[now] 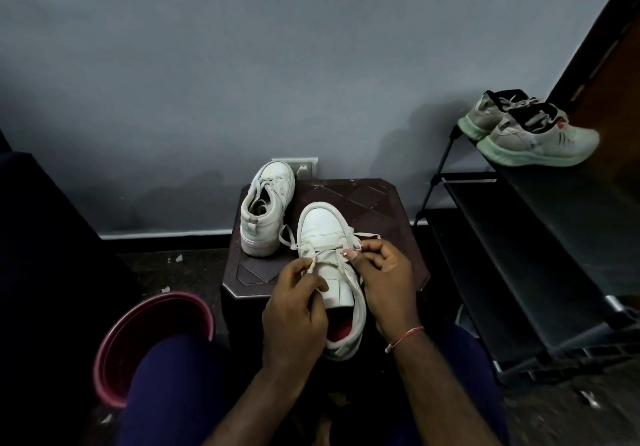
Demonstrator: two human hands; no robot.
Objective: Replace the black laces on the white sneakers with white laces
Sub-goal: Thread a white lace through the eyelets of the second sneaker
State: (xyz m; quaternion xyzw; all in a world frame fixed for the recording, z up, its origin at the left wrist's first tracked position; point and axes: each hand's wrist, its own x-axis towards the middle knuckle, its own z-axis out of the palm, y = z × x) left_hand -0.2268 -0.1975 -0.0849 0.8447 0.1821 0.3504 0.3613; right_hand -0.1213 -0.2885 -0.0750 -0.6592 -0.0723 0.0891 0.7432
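- A seated person works a white lace [289,239] across the near white sneaker [320,224], which lies at centre frame on a dark stool [381,203], toe pointing to the wall and heel overhanging the stool's front edge toward the person.
- The left hand [294,307], at lower centre, is curled in, thumb and fingers pinching a strand of the lace at the left side of the shoe's eyelets.
- The right hand [384,283], just right of the shoe, is likewise curled, fingertips pinching the lace on the shoe's right side; a red-and-white thread band [403,338] circles that wrist.
- Loose lengths of the lace loop out on both sides of the shoe near the toe, and strands cross over the tongue between the two hands.
- The second white sneaker [266,210] stands on the stool's far left corner, just left of the first and apart from it, heel toward the camera, light laces threaded through it.
- A wall socket [304,167] shows on the grey wall behind the stool.
- A maroon bucket [149,335] sits on the floor at lower left, partly covered by a knee in blue trousers [173,393].
- A black shoe rack [519,238] fills the right of the frame, with a pair of grey running shoes [533,130] with pale green soles on its top shelf.
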